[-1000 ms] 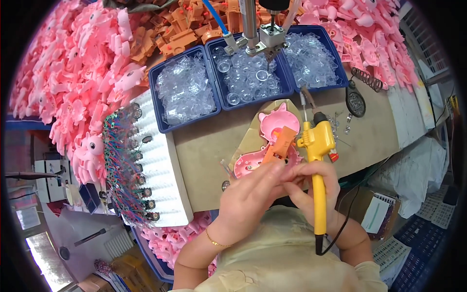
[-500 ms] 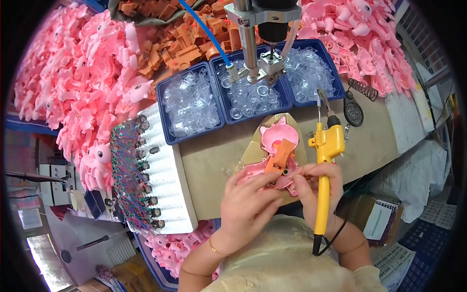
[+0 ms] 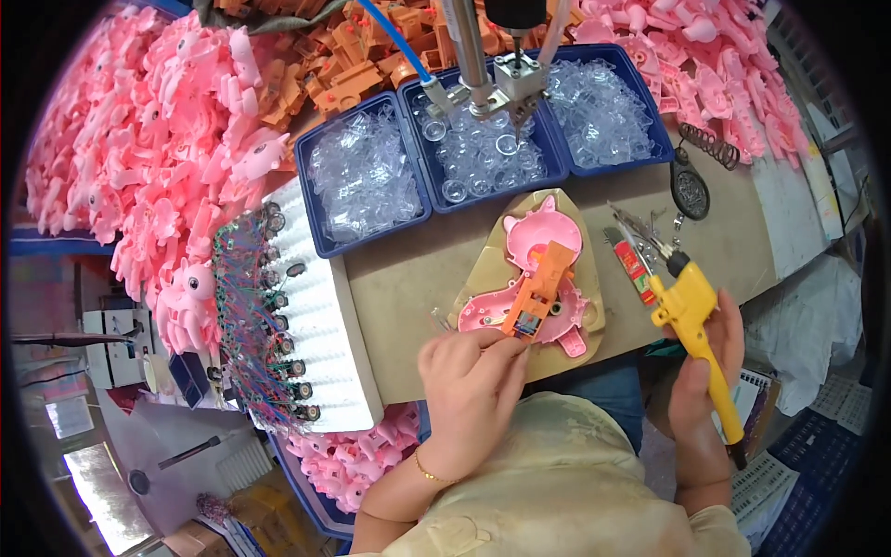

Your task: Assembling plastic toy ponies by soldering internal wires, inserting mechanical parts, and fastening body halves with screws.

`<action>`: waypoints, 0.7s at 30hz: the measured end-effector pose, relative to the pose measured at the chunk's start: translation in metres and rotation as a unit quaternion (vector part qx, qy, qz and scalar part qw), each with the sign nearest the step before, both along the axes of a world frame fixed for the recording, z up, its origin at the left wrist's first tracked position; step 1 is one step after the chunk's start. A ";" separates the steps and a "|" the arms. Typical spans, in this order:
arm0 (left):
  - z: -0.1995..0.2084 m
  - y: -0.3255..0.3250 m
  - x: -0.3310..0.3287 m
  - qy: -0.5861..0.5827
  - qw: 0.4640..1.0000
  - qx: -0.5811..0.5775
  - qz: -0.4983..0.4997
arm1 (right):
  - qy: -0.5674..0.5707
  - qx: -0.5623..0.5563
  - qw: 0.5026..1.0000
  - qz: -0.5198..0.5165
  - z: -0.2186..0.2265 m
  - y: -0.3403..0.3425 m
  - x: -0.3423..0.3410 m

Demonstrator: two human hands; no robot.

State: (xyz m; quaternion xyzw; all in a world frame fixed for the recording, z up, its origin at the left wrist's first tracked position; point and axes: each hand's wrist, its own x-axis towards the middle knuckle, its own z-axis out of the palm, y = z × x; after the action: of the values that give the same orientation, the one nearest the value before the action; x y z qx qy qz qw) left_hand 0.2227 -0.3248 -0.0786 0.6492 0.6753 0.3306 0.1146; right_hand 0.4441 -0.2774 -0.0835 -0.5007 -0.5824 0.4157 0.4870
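The workbench [image 3: 408,269] is a brown board hemmed in by heaps of pink toy shells [image 3: 139,158] and orange parts [image 3: 343,74]. The landmark is the pink pig-shaped shell half [image 3: 538,278], lying open side up on a tan jig plate [image 3: 483,278] at the bench's near edge.

The left hand [image 3: 473,390] sits at the shell's near-left corner, fingers curled and pinched around the lower end of the orange insert [image 3: 534,297], which lies diagonally across the shell's middle; a small wired component shows at that end. The right hand [image 3: 705,371] is to the right of the shell and clear of it, closed around the handle of a yellow soldering iron [image 3: 691,316], tip pointing up and away toward a red tube [image 3: 634,269].

Beyond the shell stand three blue trays of clear domes [image 3: 483,139], with a machine head [image 3: 515,74] hanging over the middle one. Left of the shell, a white ribbed rack [image 3: 316,316] holds wired boards.

Judgement: the insert is being seated or steadied, the joint not yet made. The next move calls for the iron's tip to come to the wired end while the left fingers keep clear of the heat.
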 end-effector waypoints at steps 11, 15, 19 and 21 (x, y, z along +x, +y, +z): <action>-0.001 0.000 0.005 -0.005 0.999 -0.022 0.027 | 0.017 0.114 0.947 0.300 -0.012 -0.031 0.039; -0.004 0.000 0.004 0.004 1.000 -0.019 0.019 | -0.015 0.139 0.942 0.305 0.001 -0.026 0.023; -0.001 0.002 0.005 -0.003 0.999 -0.032 0.024 | -0.011 0.140 0.949 0.281 -0.008 -0.030 0.019; -0.001 0.002 0.005 -0.002 0.999 -0.037 0.026 | 0.001 0.141 0.947 0.287 -0.008 -0.027 0.018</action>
State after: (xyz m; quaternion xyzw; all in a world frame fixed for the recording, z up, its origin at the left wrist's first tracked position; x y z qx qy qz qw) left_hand 0.2280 -0.3226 -0.0794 0.6258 0.7037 0.3097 0.1313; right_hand 0.4619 -0.3049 -0.0917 -0.2379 -0.7541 0.4517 0.4131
